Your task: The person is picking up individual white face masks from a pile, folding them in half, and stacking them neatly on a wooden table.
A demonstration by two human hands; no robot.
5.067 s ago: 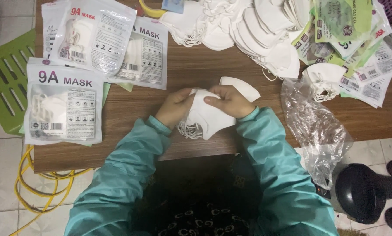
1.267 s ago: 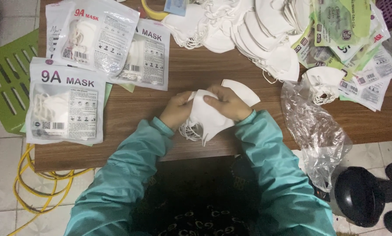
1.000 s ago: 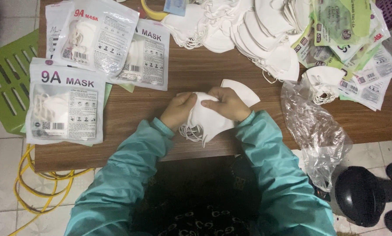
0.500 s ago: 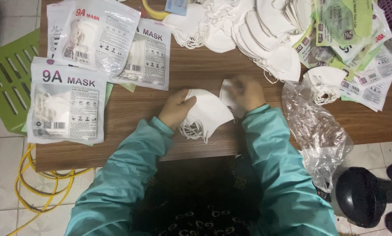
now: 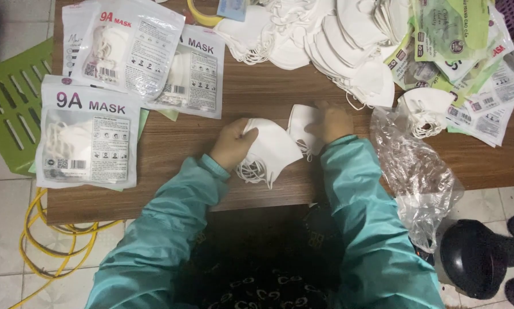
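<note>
Three sealed mask packs (image 5: 88,134) are sitting done while we're gripping a mask stack (image 5: 271,150) in our left hand (image 5: 233,143), right hand (image 5: 332,121) pressing another mask (image 5: 301,123), big loose pile (image 5: 337,40) waiting.

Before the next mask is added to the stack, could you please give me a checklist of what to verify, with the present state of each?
1. Stack of folded white masks gripped by the left hand: ok, fingers wrap its left edge.
2. Right hand on the loose mask: ok, it touches that mask on the wooden table.
3. Ear loops tidy: not ok, they hang in a tangle below the stack.
4. Loose mask folded flat: cannot tell, the hand covers part of it.
5. Clear plastic bag within reach: ok, it lies beside the right sleeve.
6. Supply pile of masks available: ok, at the table's far edge.
</note>
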